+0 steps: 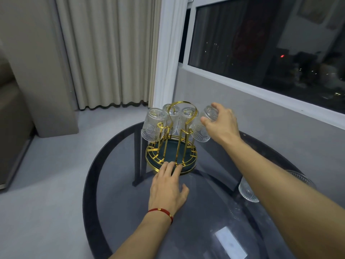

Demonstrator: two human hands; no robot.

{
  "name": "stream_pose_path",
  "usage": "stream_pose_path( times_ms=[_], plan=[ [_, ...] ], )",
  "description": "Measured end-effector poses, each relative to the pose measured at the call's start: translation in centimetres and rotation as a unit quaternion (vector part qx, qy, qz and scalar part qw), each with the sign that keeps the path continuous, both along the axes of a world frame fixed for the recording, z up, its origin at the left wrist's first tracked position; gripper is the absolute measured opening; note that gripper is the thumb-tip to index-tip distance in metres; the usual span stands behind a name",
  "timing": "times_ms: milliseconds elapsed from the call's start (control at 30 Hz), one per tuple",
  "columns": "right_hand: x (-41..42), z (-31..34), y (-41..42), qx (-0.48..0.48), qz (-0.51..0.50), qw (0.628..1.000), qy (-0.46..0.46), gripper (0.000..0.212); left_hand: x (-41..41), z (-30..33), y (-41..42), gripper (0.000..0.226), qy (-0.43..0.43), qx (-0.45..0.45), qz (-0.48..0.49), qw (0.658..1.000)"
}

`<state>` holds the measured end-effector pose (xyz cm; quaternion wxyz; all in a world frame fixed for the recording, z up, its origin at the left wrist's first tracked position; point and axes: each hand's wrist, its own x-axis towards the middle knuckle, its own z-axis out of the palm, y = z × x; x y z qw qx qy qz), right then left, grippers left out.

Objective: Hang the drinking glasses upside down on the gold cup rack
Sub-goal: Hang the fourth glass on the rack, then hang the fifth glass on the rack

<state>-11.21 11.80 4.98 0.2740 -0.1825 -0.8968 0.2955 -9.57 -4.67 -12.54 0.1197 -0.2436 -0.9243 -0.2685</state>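
The gold cup rack (183,109) stands on a round green tray (169,149) at the far side of the dark glass table (115,146). Three embossed glasses hang upside down on it: one at the left (154,126), two behind the handle (173,118). A fourth glass (202,128) sits tilted, bottom up, on the rack's right prong, and my right hand (221,124) is shut on its base. My left hand (168,186) lies flat with its fingertips pressing on the tray's near rim. Another glass (247,191) stands on the table at the right, partly hidden by my right forearm.
A window and grey wall run close behind the table at the right. Curtains hang at the back left and a sofa edge shows at the far left. A second ribbed glass item (300,177) peeks out beyond my right forearm.
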Motion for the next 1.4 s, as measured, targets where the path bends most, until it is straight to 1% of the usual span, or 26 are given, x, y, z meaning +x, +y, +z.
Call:
stream_pose_path(
  times_ms=[300,467,633,733,800,933,1133,1267,1333,1400],
  plan=[
    [-1.8,-2.6,-0.7,0.056,0.024,0.996,-0.058,0.065,0.0,0.1,0.0,0.062,0.007,0.004,-0.001,1.000],
    [-2.0,-3.6,-0.6,0.070,0.029,0.995,-0.057,0.061,-0.1,0.1,-0.1,0.064,0.006,-0.003,-0.003,1.000],
    [-1.2,-4.3,-0.4,0.082,0.049,0.994,-0.060,0.064,-0.2,0.2,-0.1,0.064,0.007,-0.019,0.002,1.000],
    [0.2,-5.0,-0.5,0.098,0.073,0.990,-0.070,0.072,-0.1,0.3,0.0,0.064,0.008,-0.029,0.007,1.000],
    [1.7,-5.5,-0.3,0.112,0.079,0.989,-0.060,0.074,0.1,0.4,0.0,0.064,0.003,-0.035,0.008,0.999],
    [6.9,-6.1,0.6,0.112,0.081,0.990,-0.038,0.071,0.4,0.8,-0.2,0.064,0.000,-0.045,0.009,0.999],
    [17.0,-8.0,2.1,0.102,0.076,0.992,0.009,0.055,1.9,2.1,0.9,0.072,-0.032,-0.049,0.018,0.998],
    [21.7,-10.2,4.0,0.045,0.035,0.998,0.020,0.049,4.0,2.8,3.1,0.076,-0.040,-0.011,-0.061,0.997],
    [22.8,-10.8,5.1,0.008,0.011,1.000,0.009,0.046,4.9,3.1,4.2,0.077,-0.053,0.018,-0.104,0.993],
    [23.6,-11.3,6.1,-0.003,-0.002,1.000,-0.006,0.042,5.9,3.5,5.4,0.078,-0.073,0.049,-0.133,0.987]
  ],
)
